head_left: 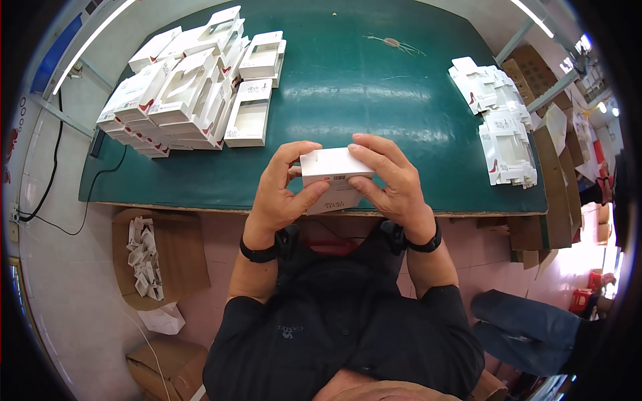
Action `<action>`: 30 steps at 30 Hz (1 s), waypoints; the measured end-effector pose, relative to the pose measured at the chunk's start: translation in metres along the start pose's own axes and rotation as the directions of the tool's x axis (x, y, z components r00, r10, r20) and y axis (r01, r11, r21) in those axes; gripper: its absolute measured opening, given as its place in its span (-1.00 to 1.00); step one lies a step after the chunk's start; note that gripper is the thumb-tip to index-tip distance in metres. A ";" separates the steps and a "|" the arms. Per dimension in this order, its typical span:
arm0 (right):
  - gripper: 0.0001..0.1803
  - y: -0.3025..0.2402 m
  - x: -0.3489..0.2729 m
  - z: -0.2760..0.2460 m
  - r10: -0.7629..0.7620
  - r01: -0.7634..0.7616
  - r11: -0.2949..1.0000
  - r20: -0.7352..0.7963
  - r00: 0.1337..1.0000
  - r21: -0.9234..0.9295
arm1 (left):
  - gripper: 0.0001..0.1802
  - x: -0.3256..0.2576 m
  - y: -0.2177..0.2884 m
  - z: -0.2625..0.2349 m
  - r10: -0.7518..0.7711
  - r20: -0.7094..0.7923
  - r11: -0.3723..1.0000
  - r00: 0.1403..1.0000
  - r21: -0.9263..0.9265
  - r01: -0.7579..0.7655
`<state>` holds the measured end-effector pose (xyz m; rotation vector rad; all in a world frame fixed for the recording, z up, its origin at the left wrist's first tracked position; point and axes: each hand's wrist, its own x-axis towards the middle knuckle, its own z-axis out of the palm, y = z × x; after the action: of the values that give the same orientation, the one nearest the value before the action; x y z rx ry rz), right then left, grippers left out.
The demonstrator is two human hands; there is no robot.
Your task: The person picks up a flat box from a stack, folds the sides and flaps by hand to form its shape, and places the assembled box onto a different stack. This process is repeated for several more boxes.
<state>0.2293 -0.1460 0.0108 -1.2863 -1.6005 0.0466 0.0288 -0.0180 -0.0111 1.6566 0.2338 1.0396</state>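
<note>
**Item: small white carton, held in both hands over the table edge**

Location: I see the white carton (332, 175) held just above the near edge of the green table (374, 100), in front of my chest, not resting on the surface.

Risk: As I judge it, a hard squeeze from both sides could dent the thin card walls or crease a flap. The box hangs over the table's lip, so a loosened hold could let it fall to the floor.

Grip, left hand (281, 190): fingers curled round the carton's left end, thumb pressed along its front face; closed on it.

Grip, right hand (391, 180): fingers spread over the top and right end, thumb underneath; also closed on it.

Nearby stock: a stack of assembled window boxes (194, 87) at far left, and flat unfolded blanks (498, 117) at far right, both well apart from the hands.
</note>
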 end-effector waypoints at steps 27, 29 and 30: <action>-0.69 0.002 -0.006 -0.004 0.061 -0.060 0.993 -0.011 0.998 0.103 | -0.49 0.002 -0.001 -0.006 0.059 0.201 0.981 0.978 0.170 -0.094; -0.70 0.002 -0.005 -0.005 0.067 -0.068 0.994 0.015 0.998 0.090 | -0.49 0.000 -0.001 -0.005 0.051 0.193 0.985 0.980 0.152 -0.081; -0.70 0.002 -0.005 -0.005 0.067 -0.068 0.994 0.014 0.998 0.090 | -0.50 -0.001 -0.001 -0.004 0.043 0.186 0.989 0.982 0.133 -0.068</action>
<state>0.2341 -0.1515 0.0089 -1.2719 -1.5468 0.1666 0.0256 -0.0152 -0.0119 1.8825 0.1417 0.9226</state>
